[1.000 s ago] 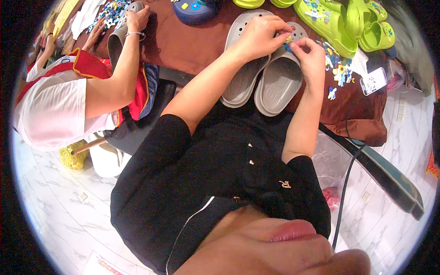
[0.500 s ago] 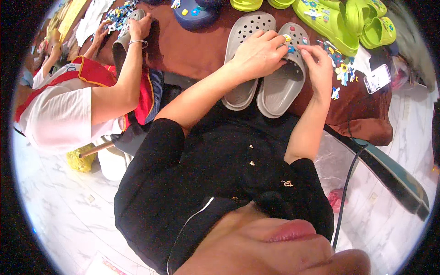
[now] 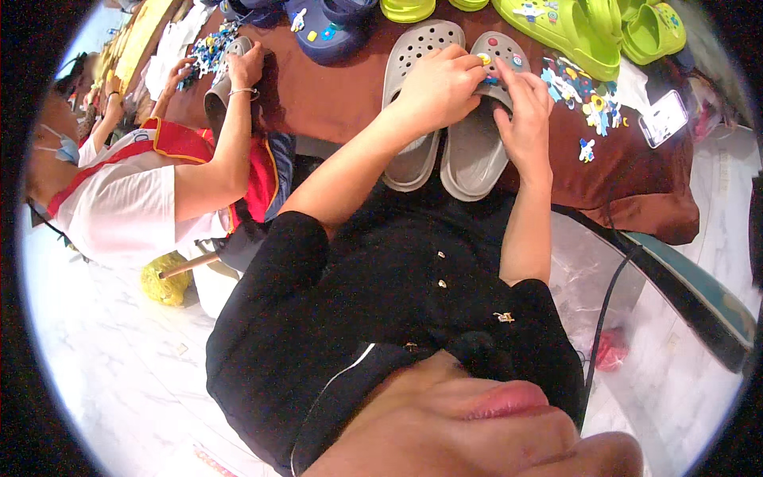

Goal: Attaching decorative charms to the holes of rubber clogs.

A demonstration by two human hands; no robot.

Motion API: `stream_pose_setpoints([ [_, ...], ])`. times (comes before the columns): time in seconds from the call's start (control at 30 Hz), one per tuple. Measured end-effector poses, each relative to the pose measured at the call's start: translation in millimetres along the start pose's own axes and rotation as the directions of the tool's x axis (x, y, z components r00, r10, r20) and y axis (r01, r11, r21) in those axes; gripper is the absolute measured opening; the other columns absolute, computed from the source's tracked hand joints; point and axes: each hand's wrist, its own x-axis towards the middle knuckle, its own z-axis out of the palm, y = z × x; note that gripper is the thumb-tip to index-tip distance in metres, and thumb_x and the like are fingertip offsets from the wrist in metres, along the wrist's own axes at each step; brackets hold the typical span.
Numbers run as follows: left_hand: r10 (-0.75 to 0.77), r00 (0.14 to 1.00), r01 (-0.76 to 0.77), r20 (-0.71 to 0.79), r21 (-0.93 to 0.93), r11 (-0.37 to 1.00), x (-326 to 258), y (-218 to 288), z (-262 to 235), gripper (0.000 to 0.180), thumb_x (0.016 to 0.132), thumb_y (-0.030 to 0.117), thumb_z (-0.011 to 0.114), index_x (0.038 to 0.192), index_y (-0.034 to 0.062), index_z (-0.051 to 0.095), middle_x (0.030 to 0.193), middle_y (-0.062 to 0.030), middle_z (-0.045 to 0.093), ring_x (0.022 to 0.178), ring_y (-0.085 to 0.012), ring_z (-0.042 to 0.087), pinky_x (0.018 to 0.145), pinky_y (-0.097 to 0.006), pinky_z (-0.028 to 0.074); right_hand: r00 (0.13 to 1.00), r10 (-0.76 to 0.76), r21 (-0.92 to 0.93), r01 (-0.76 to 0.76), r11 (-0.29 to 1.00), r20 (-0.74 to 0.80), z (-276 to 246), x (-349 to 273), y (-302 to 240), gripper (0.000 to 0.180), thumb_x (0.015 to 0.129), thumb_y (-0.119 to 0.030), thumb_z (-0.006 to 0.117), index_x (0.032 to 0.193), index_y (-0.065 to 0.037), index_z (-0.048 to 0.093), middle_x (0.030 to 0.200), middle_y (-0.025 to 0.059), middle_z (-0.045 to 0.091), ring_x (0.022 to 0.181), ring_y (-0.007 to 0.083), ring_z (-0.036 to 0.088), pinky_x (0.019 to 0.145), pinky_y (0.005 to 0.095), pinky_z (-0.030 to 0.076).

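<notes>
Two grey perforated clogs lie side by side on a brown cloth-covered table (image 3: 334,95). My left hand (image 3: 439,86) rests across the left grey clog (image 3: 413,151), its fingers pinching a small charm on the toe of the right grey clog (image 3: 477,151). My right hand (image 3: 526,107) presses on the right clog's upper, beside small coloured charms fixed in its holes. Several loose colourful charms (image 3: 580,91) lie on the cloth just right of my right hand.
Lime-green clogs (image 3: 572,28) and navy clogs (image 3: 326,28) sit farther back. A phone (image 3: 666,118) lies at the right. At my left sits another person in a white shirt (image 3: 119,207), a hand on a grey clog (image 3: 226,75). White marble floor (image 3: 119,374) below.
Both my hands have stayed on the right clog's toe, with the fingers shifting slightly around the charm. The view moved a little nearer the table.
</notes>
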Motion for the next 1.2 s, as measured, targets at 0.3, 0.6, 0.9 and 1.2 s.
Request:
stream_pose_setpoints([
  [0.3,-0.135,0.991,0.135,-0.008,0.122,0.983,5.5,11.6,8.0,0.037,0.063,0.017,0.08,0.096,0.0067,0.066,0.1,-0.0058,0.067,0.094,-0.0258,0.062,0.081,-0.038,0.054,0.995,0.002,0.039,0.002,0.999,-0.096,4.5,9.2,2.0,0.056,0.066,0.003,0.069,0.119,-0.013,0.065,0.104,0.0029,0.067,0.106,0.0265,0.055,0.094,0.0416,0.038],
  [0.6,-0.018,0.985,0.052,-0.17,0.199,0.979,1.3,10.4,18.6,0.011,0.074,0.014,0.061,0.081,0.0074,0.065,0.085,-0.0039,0.065,0.088,-0.0228,0.062,0.077,-0.036,0.051,0.988,-0.061,0.038,0.067,0.997,-0.144,4.4,10.2,1.0,0.044,0.064,0.004,0.068,0.106,-0.011,0.067,0.095,0.0046,0.067,0.101,0.0257,0.057,0.089,0.0407,0.041],
  [0.9,0.011,0.989,0.028,-0.149,0.254,0.967,0.2,13.0,18.2,0.008,0.074,0.015,0.062,0.078,0.0087,0.065,0.079,-0.0032,0.065,0.083,-0.0209,0.062,0.074,-0.035,0.048,0.979,-0.184,0.028,0.187,0.982,-0.089,-4.6,16.5,2.6,0.046,0.066,0.009,0.065,0.108,-0.009,0.064,0.096,0.0087,0.063,0.097,0.0277,0.059,0.087,0.0406,0.044],
  [1.2,-0.092,0.991,0.114,-0.101,0.242,0.964,3.5,13.7,22.9,0.014,0.075,0.012,0.063,0.087,0.0091,0.068,0.079,-0.0033,0.067,0.081,-0.0209,0.064,0.073,-0.036,0.049,0.996,-0.015,0.345,-0.016,0.938,0.089,-4.7,25.2,18.5,0.052,0.068,0.014,0.057,0.115,-0.007,0.06,0.105,0.015,0.063,0.106,0.0352,0.06,0.094,0.0418,0.047],
])
